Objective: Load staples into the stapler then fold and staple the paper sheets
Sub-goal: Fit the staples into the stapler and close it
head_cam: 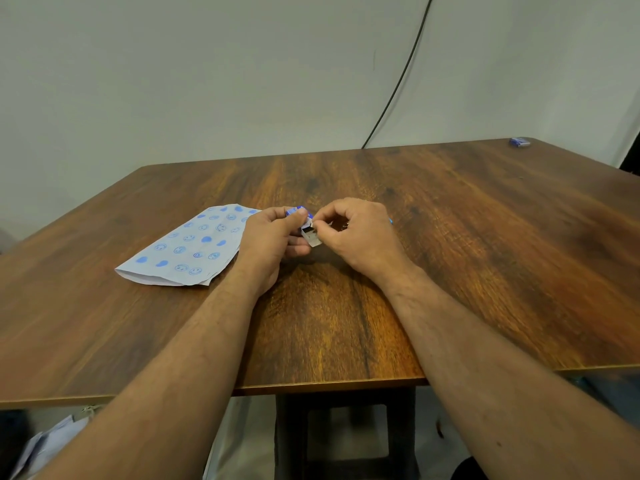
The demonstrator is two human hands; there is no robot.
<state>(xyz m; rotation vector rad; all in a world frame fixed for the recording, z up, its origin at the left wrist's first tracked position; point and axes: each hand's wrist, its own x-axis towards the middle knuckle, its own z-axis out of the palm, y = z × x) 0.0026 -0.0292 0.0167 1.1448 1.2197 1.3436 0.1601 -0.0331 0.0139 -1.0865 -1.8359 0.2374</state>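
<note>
My left hand [272, 237] grips a small blue and white staple box [309, 231] above the middle of the wooden table [450, 237]. The box's end is open, with its white flap hanging down. My right hand [360, 233] pinches at that open end with thumb and forefinger; whether it holds staples I cannot tell. Behind my right hand a bit of blue [390, 221] shows, and the stapler itself is hidden. Folded paper sheets [187, 251] printed with blue smiley faces lie flat on the table to the left of my left hand.
Another small blue box [520, 142] lies at the table's far right corner. A black cable [398, 88] runs down the wall behind the table. Crumpled papers [52, 441] lie on the floor at lower left. A dark stool [346, 434] stands under the table's near edge.
</note>
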